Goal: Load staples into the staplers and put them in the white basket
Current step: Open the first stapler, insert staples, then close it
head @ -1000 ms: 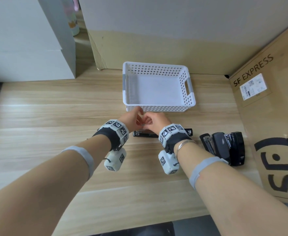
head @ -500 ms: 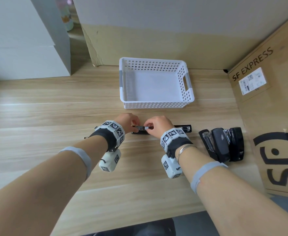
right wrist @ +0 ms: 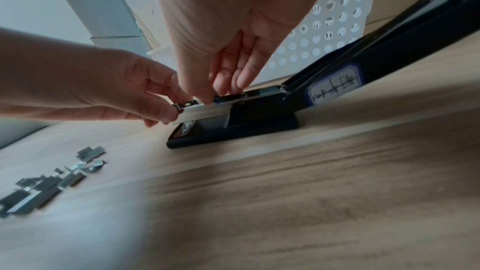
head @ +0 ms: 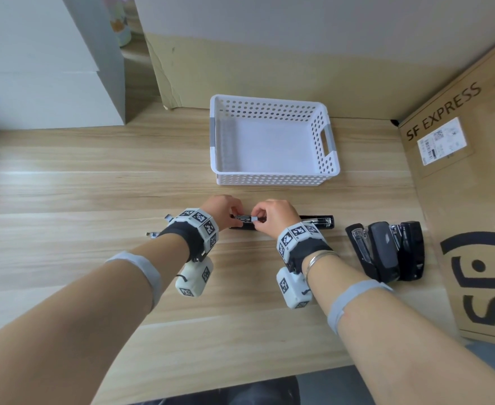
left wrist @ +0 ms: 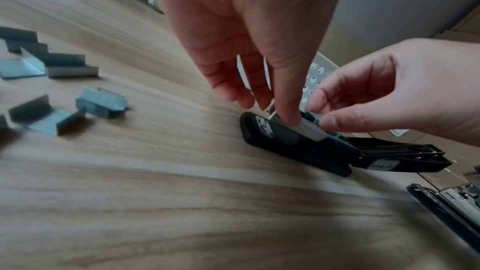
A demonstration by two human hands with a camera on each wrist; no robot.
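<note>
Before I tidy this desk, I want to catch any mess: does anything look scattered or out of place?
Yes. Loose staple strips lie strewn in broken pieces on the table left of the open stapler, at odd angles, some tipped on their sides. The basket sits square and holds nothing.

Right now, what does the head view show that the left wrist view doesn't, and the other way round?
Only the head view shows the whole white basket, empty, and the SF Express carton. Only the left wrist view shows the loose staple strips on the table. Both show the left hand and right hand working a staple strip into the opened black stapler.
</note>
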